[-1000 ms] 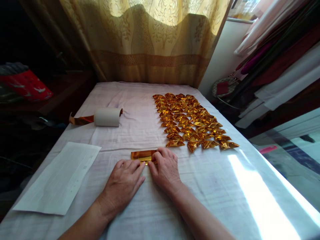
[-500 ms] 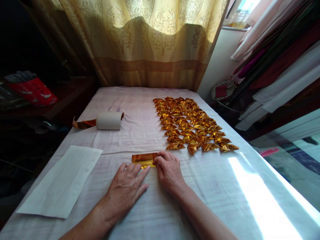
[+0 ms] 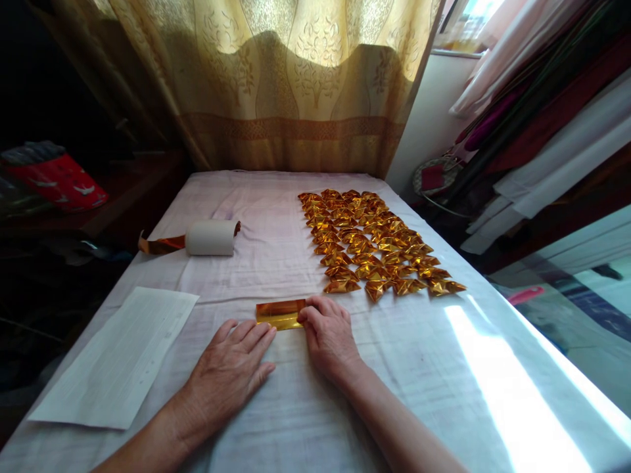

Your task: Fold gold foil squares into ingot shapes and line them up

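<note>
We hold the flat, rectangular gold foil strip on the white-clothed tabletop, our right hand pinching its right end and our left hand laid unclenched over its near left corner, presumably steadying it, shiny folded gold foil pieces rowed beyond, likely for working room.

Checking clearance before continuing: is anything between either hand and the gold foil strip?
Nothing visible: the left hand touches the gold foil strip near its left end, the right hand holds its right end, and the folded gold pieces lie beyond, to the right.
</note>
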Demonstrator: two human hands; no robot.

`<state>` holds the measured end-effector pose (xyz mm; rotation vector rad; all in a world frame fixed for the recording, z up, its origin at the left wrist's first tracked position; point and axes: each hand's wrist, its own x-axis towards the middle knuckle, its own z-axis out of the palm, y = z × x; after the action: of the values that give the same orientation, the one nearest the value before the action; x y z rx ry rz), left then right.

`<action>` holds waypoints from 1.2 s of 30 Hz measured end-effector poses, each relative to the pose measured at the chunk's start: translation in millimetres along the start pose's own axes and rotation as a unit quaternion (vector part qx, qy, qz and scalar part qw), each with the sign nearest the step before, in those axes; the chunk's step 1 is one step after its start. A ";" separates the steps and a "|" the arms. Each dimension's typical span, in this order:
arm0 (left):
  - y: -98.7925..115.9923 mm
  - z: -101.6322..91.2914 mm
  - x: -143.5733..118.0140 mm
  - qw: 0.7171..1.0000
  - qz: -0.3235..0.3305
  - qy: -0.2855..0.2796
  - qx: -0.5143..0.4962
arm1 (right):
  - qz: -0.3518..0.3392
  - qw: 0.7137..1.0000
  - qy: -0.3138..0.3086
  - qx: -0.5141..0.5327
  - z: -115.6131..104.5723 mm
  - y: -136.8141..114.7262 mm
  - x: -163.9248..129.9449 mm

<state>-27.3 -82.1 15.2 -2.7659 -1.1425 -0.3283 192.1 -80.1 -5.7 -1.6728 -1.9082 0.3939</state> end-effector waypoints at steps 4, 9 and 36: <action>-9.1 -0.3 -6.7 1.000 0.003 0.025 0.006 | -0.001 1.000 0.000 0.001 0.5 0.1 -0.3; -16.5 0.8 -14.0 0.999 0.008 0.035 -0.004 | -0.003 1.000 0.001 0.001 0.9 0.5 -0.4; -9.1 5.3 0.8 0.996 -0.028 0.073 -0.034 | -0.130 0.980 0.153 -0.013 8.1 12.9 -6.0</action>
<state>-32.4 -74.1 10.7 -2.7170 -1.1957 -0.5752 198.1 -82.5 -20.7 -1.3833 -1.8686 0.0053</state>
